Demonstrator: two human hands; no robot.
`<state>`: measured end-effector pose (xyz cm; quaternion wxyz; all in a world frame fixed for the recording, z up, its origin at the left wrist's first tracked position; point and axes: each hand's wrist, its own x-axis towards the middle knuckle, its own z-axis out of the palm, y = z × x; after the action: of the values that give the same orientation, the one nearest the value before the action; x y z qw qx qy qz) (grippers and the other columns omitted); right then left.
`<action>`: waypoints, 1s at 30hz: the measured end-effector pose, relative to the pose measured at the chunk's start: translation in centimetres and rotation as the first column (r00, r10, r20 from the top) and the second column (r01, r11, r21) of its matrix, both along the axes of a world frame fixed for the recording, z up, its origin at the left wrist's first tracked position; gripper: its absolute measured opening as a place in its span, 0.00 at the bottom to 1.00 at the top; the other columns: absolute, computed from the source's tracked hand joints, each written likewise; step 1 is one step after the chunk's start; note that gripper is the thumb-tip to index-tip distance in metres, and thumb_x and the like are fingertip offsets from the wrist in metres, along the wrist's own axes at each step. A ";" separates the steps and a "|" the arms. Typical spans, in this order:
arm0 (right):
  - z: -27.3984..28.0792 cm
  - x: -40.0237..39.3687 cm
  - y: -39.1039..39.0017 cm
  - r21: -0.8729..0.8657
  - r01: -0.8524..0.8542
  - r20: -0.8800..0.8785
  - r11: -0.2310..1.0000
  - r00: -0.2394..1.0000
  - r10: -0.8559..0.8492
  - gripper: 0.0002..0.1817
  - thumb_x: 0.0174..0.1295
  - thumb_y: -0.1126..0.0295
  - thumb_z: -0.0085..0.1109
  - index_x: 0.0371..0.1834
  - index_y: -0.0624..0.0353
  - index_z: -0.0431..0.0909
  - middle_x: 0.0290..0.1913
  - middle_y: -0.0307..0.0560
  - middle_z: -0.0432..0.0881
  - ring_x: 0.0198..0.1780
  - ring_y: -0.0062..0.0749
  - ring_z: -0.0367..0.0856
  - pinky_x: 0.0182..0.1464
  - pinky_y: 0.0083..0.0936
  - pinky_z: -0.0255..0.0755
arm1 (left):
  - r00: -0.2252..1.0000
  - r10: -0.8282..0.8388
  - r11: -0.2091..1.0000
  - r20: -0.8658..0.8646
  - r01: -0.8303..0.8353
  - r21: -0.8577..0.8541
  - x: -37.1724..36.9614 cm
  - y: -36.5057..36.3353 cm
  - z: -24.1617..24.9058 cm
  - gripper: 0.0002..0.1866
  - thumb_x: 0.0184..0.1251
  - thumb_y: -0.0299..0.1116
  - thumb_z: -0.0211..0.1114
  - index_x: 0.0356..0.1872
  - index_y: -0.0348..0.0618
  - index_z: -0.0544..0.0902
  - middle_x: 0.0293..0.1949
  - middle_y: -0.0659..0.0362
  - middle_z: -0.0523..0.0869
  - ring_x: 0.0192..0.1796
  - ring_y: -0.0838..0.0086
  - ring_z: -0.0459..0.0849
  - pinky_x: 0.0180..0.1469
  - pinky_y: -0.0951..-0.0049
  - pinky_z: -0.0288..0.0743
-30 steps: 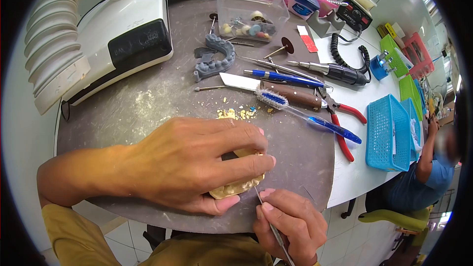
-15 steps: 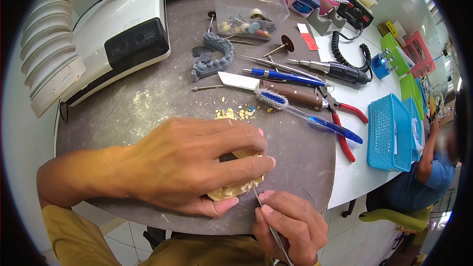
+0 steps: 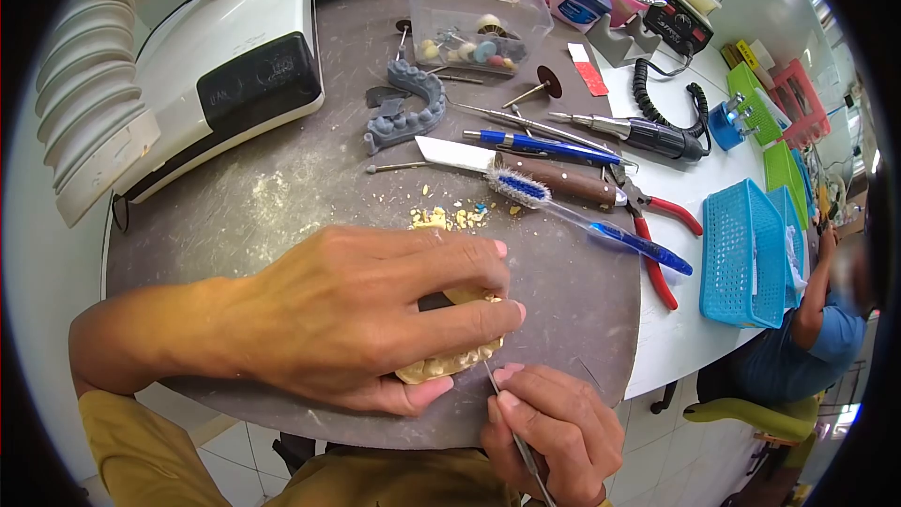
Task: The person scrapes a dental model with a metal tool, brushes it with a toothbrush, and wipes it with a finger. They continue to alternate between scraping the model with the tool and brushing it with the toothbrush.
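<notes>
My left hand (image 3: 366, 314) is closed over a cream-yellow dental cast (image 3: 452, 363), pressing it onto the grey bench mat. Only the cast's near row of teeth and part of its inner side show between my fingers. My right hand (image 3: 556, 427) pinches a thin metal dental carving instrument (image 3: 522, 446) like a pen. Its slim tip points up at the near right edge of the cast; whether it touches is hard to tell. Yellow plaster crumbs (image 3: 460, 216) lie just beyond my left hand.
Past the crumbs lie a plaster knife (image 3: 554, 176), a toothbrush (image 3: 601, 221), red-handled pliers (image 3: 657, 253), a blue pen (image 3: 544, 145), a grey dental model (image 3: 408, 108) and a handpiece (image 3: 648, 136). A hosed white unit (image 3: 225, 84) stands left, blue baskets (image 3: 727, 253) right. A seated person (image 3: 798, 347) is far right.
</notes>
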<state>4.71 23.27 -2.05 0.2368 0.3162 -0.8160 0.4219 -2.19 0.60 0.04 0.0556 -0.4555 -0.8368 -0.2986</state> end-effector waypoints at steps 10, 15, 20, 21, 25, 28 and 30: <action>-0.2 0.1 0.1 0.032 -0.006 -0.031 0.999 0.999 0.007 0.10 0.60 0.81 0.74 0.43 0.66 0.83 0.42 0.57 0.90 0.41 0.48 0.92 0.43 0.33 0.87 | 0.998 -0.024 0.999 0.054 0.023 0.025 -0.2 -0.1 0.0 0.28 0.49 0.32 0.78 0.56 0.48 0.88 0.54 0.61 0.87 0.65 0.58 0.88 0.53 0.66 0.88; -0.4 0.2 0.2 0.064 0.022 -0.029 0.998 0.999 -0.020 0.11 0.59 0.82 0.74 0.44 0.66 0.83 0.43 0.56 0.90 0.42 0.48 0.92 0.44 0.34 0.87 | 0.996 -0.049 0.999 0.073 0.047 0.025 -0.4 -0.3 0.0 0.29 0.49 0.32 0.78 0.58 0.49 0.87 0.55 0.61 0.86 0.66 0.58 0.87 0.54 0.65 0.88; -0.4 0.4 0.4 0.039 -0.014 -0.031 0.999 0.999 0.015 0.13 0.58 0.83 0.75 0.44 0.65 0.84 0.43 0.55 0.90 0.43 0.47 0.92 0.45 0.34 0.87 | 0.995 -0.057 0.998 0.085 0.055 0.030 -0.5 -0.4 0.0 0.29 0.48 0.31 0.78 0.58 0.49 0.87 0.55 0.61 0.86 0.66 0.57 0.87 0.55 0.65 0.88; -0.3 0.3 0.4 0.039 -0.021 -0.028 0.999 0.999 0.022 0.13 0.58 0.83 0.75 0.45 0.65 0.84 0.43 0.55 0.90 0.43 0.47 0.92 0.45 0.33 0.87 | 0.995 -0.060 0.998 0.082 0.057 0.034 -0.5 -0.3 0.0 0.30 0.48 0.31 0.78 0.58 0.48 0.87 0.55 0.60 0.86 0.65 0.57 0.87 0.55 0.65 0.88; -0.3 0.3 0.4 0.041 -0.032 -0.029 0.999 0.999 0.033 0.13 0.58 0.83 0.75 0.45 0.65 0.84 0.44 0.54 0.90 0.43 0.46 0.92 0.45 0.33 0.87 | 0.996 -0.060 0.998 0.070 0.058 0.038 -0.5 -0.3 0.0 0.30 0.48 0.31 0.78 0.58 0.48 0.87 0.54 0.60 0.86 0.65 0.57 0.87 0.56 0.65 0.88; -0.3 0.3 0.3 0.046 -0.025 -0.030 0.999 0.999 0.027 0.13 0.59 0.83 0.74 0.46 0.65 0.84 0.44 0.54 0.90 0.44 0.46 0.92 0.45 0.32 0.87 | 0.996 -0.057 0.998 0.072 0.054 0.041 -0.5 -0.2 0.0 0.29 0.48 0.30 0.78 0.58 0.48 0.87 0.54 0.60 0.86 0.65 0.57 0.87 0.56 0.64 0.88; -0.8 -0.2 1.0 0.076 -0.068 -0.017 0.995 0.997 0.070 0.14 0.56 0.83 0.75 0.46 0.66 0.85 0.44 0.54 0.90 0.44 0.45 0.93 0.46 0.31 0.89 | 0.996 -0.056 0.998 0.069 0.053 0.042 -0.5 -0.2 0.0 0.29 0.48 0.30 0.78 0.58 0.48 0.87 0.54 0.60 0.86 0.65 0.57 0.87 0.56 0.65 0.88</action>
<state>4.52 24.22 -2.81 0.2181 0.3572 -0.8176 0.3955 -2.72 0.38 0.07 0.0272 -0.4664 -0.8192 -0.3326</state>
